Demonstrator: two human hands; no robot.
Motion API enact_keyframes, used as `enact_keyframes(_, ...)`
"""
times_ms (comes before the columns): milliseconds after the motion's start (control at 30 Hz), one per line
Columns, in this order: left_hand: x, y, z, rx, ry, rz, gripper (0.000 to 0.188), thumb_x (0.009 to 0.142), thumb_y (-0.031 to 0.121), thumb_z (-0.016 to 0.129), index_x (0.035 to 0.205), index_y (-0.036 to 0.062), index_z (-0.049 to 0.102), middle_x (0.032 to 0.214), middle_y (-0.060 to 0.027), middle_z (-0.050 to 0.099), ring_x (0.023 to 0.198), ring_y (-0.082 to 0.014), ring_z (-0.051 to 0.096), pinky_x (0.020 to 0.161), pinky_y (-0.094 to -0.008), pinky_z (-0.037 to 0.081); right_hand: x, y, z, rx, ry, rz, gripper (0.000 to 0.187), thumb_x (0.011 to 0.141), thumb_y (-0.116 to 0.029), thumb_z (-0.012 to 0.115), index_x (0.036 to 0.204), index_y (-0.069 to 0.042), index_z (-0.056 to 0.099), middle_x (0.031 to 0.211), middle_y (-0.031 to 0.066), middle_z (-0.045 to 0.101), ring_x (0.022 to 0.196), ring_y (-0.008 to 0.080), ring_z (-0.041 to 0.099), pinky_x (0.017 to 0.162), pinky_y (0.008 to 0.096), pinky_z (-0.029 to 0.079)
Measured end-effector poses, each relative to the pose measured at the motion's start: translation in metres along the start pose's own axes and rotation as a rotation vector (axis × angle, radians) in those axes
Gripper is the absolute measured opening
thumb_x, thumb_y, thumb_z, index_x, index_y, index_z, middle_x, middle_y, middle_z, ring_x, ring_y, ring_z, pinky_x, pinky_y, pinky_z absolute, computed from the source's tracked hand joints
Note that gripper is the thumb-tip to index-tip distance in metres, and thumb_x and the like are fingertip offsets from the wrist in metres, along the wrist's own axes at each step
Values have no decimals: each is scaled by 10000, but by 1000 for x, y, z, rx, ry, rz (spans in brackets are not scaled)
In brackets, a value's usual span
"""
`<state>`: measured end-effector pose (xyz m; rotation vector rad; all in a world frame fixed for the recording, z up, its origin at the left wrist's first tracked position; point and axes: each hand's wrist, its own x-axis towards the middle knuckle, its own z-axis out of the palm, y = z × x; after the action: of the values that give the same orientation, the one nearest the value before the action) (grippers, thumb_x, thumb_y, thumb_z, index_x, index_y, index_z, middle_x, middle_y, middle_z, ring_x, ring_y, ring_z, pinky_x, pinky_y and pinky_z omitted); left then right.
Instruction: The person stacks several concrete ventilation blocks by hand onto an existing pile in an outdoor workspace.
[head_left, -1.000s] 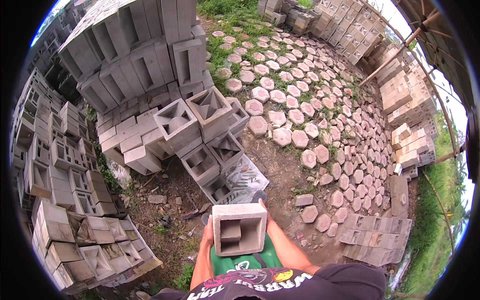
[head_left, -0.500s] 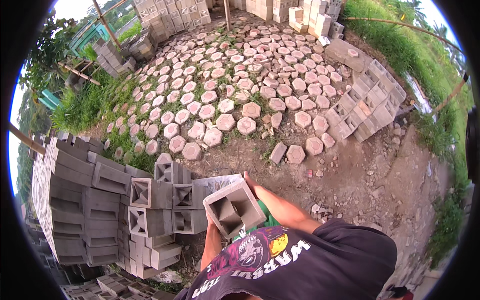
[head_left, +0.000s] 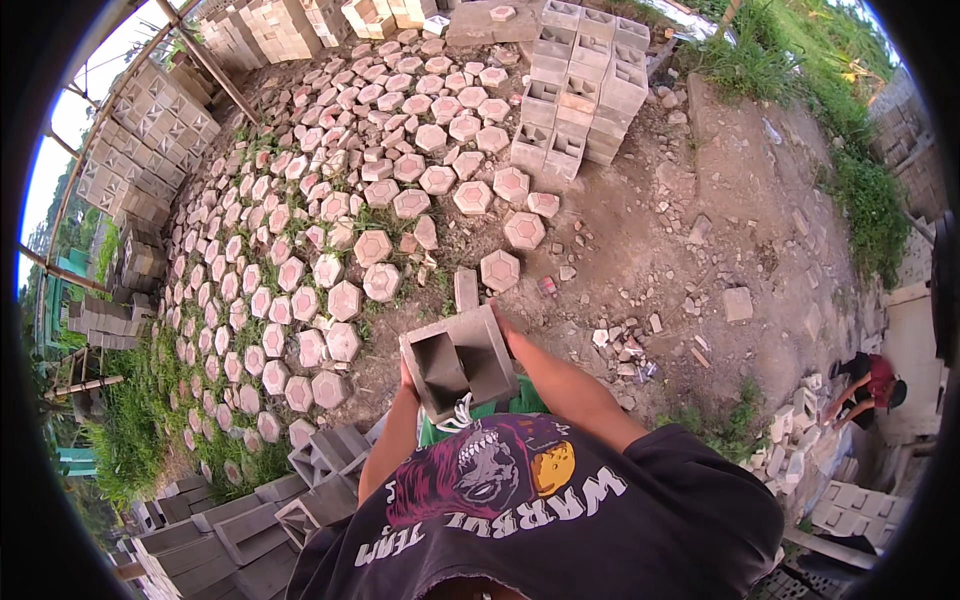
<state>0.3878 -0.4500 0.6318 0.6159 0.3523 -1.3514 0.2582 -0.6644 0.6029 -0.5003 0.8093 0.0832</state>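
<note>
A grey concrete breeze block (head_left: 478,328) is held in front of my waist, its hollow side with a slanted inner web facing up toward me. My left hand (head_left: 407,374) grips its left side, the fingers mostly hidden behind the block. On the other side, my right hand (head_left: 504,326) presses against the right face, near the far corner. Both arms are bent close to my body. Just past the block, a narrow rectangular brick (head_left: 466,289) and a hexagonal paver (head_left: 500,270) lie on the dirt.
Hexagonal pavers (head_left: 343,300) cover the ground ahead and left. Stacked breeze blocks (head_left: 245,530) stand at lower left, and a stepped stack of hollow blocks (head_left: 572,95) at the far middle. Rubble (head_left: 625,350) litters the dirt to the right, where another person (head_left: 868,385) bends over blocks.
I have turned to the right with the breeze block still in both hands. The lower-left stack has slid back in view, and the other person now shows fully at the right.
</note>
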Motion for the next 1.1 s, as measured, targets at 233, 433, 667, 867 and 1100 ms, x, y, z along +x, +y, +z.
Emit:
enact_keyframes(233, 64, 36, 89, 421, 102, -172, 711, 894, 618, 223, 1294, 104, 508, 1222, -95, 582, 1060, -273, 592, 937, -424, 469, -36, -65, -9, 239, 141, -153, 840, 811, -738, 397, 1277, -49, 516, 1218, 114, 584, 1061, 267, 571, 933, 375, 432)
enact_keyframes(433, 125, 76, 135, 371, 12, -242, 588, 938, 515, 319, 1286, 79, 506, 1179, -104, 601, 1016, -256, 612, 910, -392, 491, -7, -99, -28, 334, 204, -353, 836, 798, -735, 435, 1257, -42, 528, 1202, 107, 587, 1056, 238, 567, 934, 351, 428)
enact_keyframes(667, 237, 163, 167, 419, -112, -199, 590, 957, 519, 296, 1306, 80, 479, 1205, -81, 578, 1062, -224, 570, 931, -342, 463, 61, -186, 7, 346, 281, -493, 812, 813, -721, 431, 1252, -45, 531, 1178, 107, 592, 1043, 216, 567, 919, 324, 432)
enact_keyframes(867, 344, 278, 210, 576, -139, -251, 608, 953, 544, 295, 1299, 81, 482, 1194, -72, 577, 1055, -213, 563, 927, -337, 457, 154, -280, 12, 444, 325, -559, 714, 869, -659, 407, 1208, -49, 558, 1143, 89, 597, 977, 202, 564, 878, 322, 441)
enact_keyframes(1100, 407, 374, 235, 440, -161, -146, 552, 968, 482, 321, 1285, 58, 477, 1185, -89, 577, 1053, -223, 565, 923, -353, 464, 177, -395, 115, 307, 316, -610, 678, 899, -617, 398, 1206, -33, 553, 1126, 79, 596, 1012, 173, 540, 888, 281, 422)
